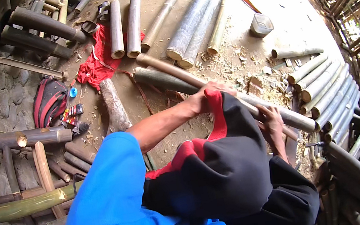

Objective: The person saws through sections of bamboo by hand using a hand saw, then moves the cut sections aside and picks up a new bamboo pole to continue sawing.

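A slim brown bamboo pole [166,70] slants from upper left down to the right across my lap. My left hand [208,96] is closed around it beside my raised knee, with the palm side hidden. My right hand [271,121] grips farther down with bent fingers, partly behind my black and red trousers. A thicker pale bamboo length [291,117] emerges by the right hand and ends at the lower right. Beneath the slim pole, a dark bamboo tube [163,81] shows on the left; whether it joins the pale length is hidden.
Several bamboo tubes [189,21] lie ahead, with a clear plastic tub [261,25] beyond them. More cut tubes [324,85] are lined up at right beside a bamboo rack [357,160]. Left are a red cloth [99,64], a backpack [50,101] and a bamboo frame [35,137]. Shavings litter the ground.
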The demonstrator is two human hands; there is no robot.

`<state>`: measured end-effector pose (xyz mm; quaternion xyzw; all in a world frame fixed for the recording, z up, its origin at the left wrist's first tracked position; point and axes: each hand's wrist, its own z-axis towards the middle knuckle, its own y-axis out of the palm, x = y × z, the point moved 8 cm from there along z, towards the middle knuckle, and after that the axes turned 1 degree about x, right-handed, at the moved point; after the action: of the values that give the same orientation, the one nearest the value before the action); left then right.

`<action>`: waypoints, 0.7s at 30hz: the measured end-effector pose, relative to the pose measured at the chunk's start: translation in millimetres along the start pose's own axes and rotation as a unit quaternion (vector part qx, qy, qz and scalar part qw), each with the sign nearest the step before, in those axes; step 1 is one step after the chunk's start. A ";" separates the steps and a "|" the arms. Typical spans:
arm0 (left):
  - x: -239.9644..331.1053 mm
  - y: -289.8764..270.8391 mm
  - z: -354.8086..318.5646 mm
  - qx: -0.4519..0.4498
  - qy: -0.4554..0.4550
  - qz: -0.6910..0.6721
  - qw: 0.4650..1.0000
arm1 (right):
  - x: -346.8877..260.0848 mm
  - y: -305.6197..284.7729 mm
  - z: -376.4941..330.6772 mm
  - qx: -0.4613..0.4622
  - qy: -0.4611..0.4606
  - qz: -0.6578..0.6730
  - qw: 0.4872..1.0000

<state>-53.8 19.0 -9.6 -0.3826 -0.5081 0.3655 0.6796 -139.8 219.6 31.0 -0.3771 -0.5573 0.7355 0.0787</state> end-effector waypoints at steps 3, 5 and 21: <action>-24.1 -29.7 -12.6 -0.030 -0.077 -0.003 0.997 | -0.4 41.6 28.5 -0.050 0.007 -0.080 0.996; -44.8 -51.2 -27.5 0.026 -0.088 -0.013 0.996 | -25.8 49.7 36.3 0.013 -0.070 -0.150 0.986; -112.6 3.2 -29.9 -0.011 -0.204 -0.111 0.973 | 125.1 45.3 -196.2 -0.048 0.304 -0.190 0.932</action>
<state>-49.6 -83.8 -64.4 -0.2485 -0.6793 0.3522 0.5940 -87.8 419.3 -85.7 -0.4728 -0.6030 0.5294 0.3642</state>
